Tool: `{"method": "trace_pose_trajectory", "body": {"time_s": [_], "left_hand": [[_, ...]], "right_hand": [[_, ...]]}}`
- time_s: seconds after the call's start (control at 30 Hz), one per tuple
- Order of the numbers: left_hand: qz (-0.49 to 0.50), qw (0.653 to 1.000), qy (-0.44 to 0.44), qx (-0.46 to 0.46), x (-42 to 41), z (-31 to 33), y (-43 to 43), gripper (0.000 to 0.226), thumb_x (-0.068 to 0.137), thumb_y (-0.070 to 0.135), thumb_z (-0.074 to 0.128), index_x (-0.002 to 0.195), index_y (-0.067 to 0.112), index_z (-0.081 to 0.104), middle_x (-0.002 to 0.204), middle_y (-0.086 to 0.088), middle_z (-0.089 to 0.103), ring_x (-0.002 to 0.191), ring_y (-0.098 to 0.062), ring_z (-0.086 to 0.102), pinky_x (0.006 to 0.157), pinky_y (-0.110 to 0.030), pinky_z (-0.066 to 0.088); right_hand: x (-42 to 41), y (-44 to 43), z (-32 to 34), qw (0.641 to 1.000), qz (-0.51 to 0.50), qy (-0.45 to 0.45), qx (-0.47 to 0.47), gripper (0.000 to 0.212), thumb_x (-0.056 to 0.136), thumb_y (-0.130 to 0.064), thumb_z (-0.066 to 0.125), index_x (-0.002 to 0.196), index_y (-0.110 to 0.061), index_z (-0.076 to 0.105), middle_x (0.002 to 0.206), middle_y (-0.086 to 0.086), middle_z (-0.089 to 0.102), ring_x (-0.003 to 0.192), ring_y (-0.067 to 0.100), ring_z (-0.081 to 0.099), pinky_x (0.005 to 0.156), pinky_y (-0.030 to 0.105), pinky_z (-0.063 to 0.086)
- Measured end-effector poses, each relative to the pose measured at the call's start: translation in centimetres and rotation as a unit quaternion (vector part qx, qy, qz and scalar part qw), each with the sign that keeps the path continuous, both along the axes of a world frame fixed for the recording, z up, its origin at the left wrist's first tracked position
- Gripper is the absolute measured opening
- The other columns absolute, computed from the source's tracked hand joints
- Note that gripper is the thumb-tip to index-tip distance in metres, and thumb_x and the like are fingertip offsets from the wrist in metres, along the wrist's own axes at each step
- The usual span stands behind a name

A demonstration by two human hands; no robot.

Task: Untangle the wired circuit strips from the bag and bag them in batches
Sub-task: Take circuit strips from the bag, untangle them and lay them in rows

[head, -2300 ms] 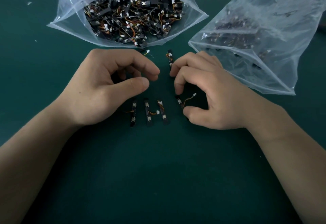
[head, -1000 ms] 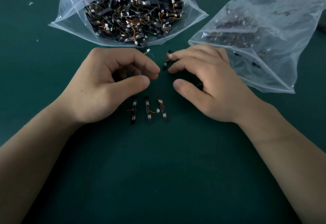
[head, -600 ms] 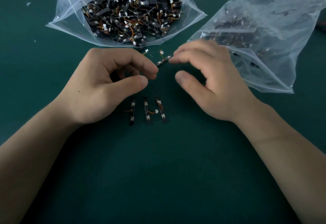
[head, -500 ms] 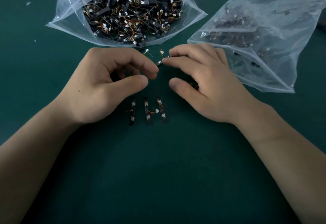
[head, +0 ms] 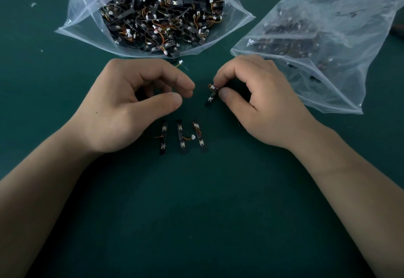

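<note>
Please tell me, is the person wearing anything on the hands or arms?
No. The left hand and right hand are bare: no gloves, rings or watch. The left forearm and right forearm are bare too; no sleeve shows.

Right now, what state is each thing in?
Left bag, open, full of tangled strips.
Right bag, lying flat, part filled.
Right hand, pinching a strip.
Left hand, curled, contents hidden.
Three strips, laid side by side.
</note>
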State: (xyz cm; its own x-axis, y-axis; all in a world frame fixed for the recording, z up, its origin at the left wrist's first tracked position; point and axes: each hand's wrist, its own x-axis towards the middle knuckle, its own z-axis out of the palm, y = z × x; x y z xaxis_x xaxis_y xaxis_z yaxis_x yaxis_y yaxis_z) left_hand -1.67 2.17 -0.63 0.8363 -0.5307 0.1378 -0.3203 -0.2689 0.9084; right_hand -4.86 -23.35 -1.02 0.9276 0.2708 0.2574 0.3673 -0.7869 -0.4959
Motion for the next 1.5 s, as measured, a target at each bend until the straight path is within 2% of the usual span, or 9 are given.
{"method": "trace_pose_trajectory", "body": {"time_s": [0.2,0.4,0.73,0.83,1.0,1.2,1.3,1.43,1.5], "left_hand": [[-0.004,1.000,0.006,-0.003,0.0,0.0,0.0,0.020,0.091,0.016,0.068,0.105,0.026,0.077,0.098,0.006,0.078,0.080,-0.017,0.062,0.072,-0.024,0.049],[0.000,1.000,-0.002,-0.001,0.0,-0.1,-0.1,0.020,0.091,0.017,0.068,0.105,0.027,0.077,0.099,0.006,0.078,0.083,-0.023,0.065,0.074,-0.032,0.051],[-0.003,1.000,-0.002,-0.001,0.0,-0.1,-0.1,0.019,0.091,0.017,0.068,0.106,0.026,0.077,0.100,0.005,0.079,0.085,-0.029,0.065,0.075,-0.035,0.052],[-0.002,1.000,-0.003,-0.001,0.0,-0.2,-0.1,0.020,0.091,0.017,0.069,0.106,0.027,0.077,0.100,0.006,0.078,0.084,-0.025,0.065,0.074,-0.030,0.051],[-0.001,1.000,-0.003,-0.001,0.0,-0.1,-0.1,0.019,0.091,0.017,0.069,0.105,0.026,0.077,0.099,0.007,0.078,0.081,-0.014,0.064,0.073,-0.022,0.049],[0.002,1.000,-0.010,0.006,0.0,0.0,-0.2,0.019,0.091,0.018,0.069,0.106,0.025,0.077,0.099,0.007,0.078,0.084,-0.019,0.066,0.074,-0.025,0.051],[0.005,1.000,-0.015,0.010,-0.1,0.0,-0.2,0.018,0.091,0.022,0.068,0.105,0.028,0.077,0.097,0.007,0.078,0.083,-0.016,0.069,0.072,-0.024,0.052],[0.052,0.997,-0.049,0.034,-0.1,-0.5,-0.4,0.018,0.092,0.022,0.067,0.107,0.028,0.076,0.081,0.005,0.071,0.061,-0.008,0.056,0.060,-0.013,0.043],[0.098,0.992,-0.067,0.050,0.0,-0.7,-0.5,0.020,0.093,0.017,0.065,0.107,0.028,0.075,0.073,0.000,0.062,0.054,-0.010,0.048,0.055,-0.014,0.038]], "right_hand": [[-0.1,0.1,-0.4,0.998,-0.047,-0.041,-0.014,0.016,0.096,-0.026,0.068,0.111,-0.021,0.070,0.117,-0.007,0.061,0.117,0.015,0.053,0.105,0.028,0.032],[0.2,0.1,-0.6,0.998,-0.059,-0.014,-0.010,0.011,0.097,-0.032,0.070,0.102,-0.024,0.074,0.105,-0.009,0.060,0.106,0.011,0.050,0.101,0.027,0.035],[0.1,-0.4,0.3,0.998,0.034,0.049,-0.007,0.011,0.094,-0.026,0.072,0.100,-0.035,0.077,0.114,-0.013,0.061,0.115,0.015,0.052,0.109,0.041,0.035],[0.0,-0.4,0.4,0.997,0.051,0.056,-0.011,0.013,0.093,-0.028,0.070,0.099,-0.036,0.077,0.117,-0.012,0.061,0.116,0.015,0.052,0.110,0.044,0.034],[-0.2,-0.4,0.5,0.996,0.066,0.058,-0.019,0.012,0.092,-0.030,0.068,0.097,-0.036,0.077,0.119,-0.013,0.060,0.120,0.012,0.051,0.112,0.040,0.030],[-0.3,-0.3,0.5,0.994,0.093,0.043,-0.028,0.011,0.091,-0.029,0.069,0.095,-0.036,0.077,0.120,-0.013,0.062,0.119,0.007,0.051,0.112,0.034,0.025],[-0.4,-0.3,0.5,0.994,0.100,0.041,-0.029,0.011,0.091,-0.027,0.070,0.095,-0.034,0.078,0.120,-0.013,0.063,0.117,0.007,0.052,0.111,0.038,0.027],[-0.4,-0.3,0.5,0.997,0.070,-0.004,0.018,0.012,0.097,-0.018,0.066,0.101,-0.023,0.076,0.106,-0.009,0.069,0.105,0.012,0.061,0.101,0.041,0.039],[-0.8,-0.6,0.4,0.997,0.027,-0.043,0.057,0.015,0.101,-0.012,0.060,0.104,-0.016,0.074,0.088,-0.013,0.066,0.090,0.008,0.060,0.089,0.031,0.043]]}}
